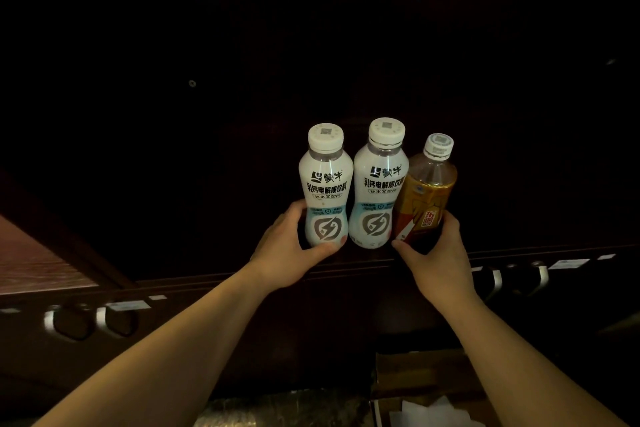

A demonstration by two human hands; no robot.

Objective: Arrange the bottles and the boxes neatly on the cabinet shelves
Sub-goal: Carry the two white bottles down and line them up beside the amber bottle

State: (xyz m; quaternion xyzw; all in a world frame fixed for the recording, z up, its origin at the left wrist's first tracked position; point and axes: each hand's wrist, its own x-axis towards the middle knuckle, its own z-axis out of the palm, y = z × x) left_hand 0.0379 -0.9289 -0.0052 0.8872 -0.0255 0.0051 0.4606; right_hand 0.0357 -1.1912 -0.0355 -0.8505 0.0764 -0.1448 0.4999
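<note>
Three bottles stand side by side at the front of a dark cabinet shelf (363,262). The left white bottle (325,184) has a white cap, and my left hand (294,250) is wrapped around its base. A second white bottle (377,184) stands upright in the middle, touching both neighbours, with no hand on it. On the right is an amber bottle (427,191) with a gold and red label, tilted slightly to the right; my right hand (436,253) grips its lower part. The rest of the shelf is too dark to make out.
Below the shelf edge are drawer fronts with metal handles at the left (100,321) and right (497,281), and small white labels. An open cardboard box (415,378) with white paper in it sits on the floor at bottom right. A reddish wooden panel (34,260) shows at far left.
</note>
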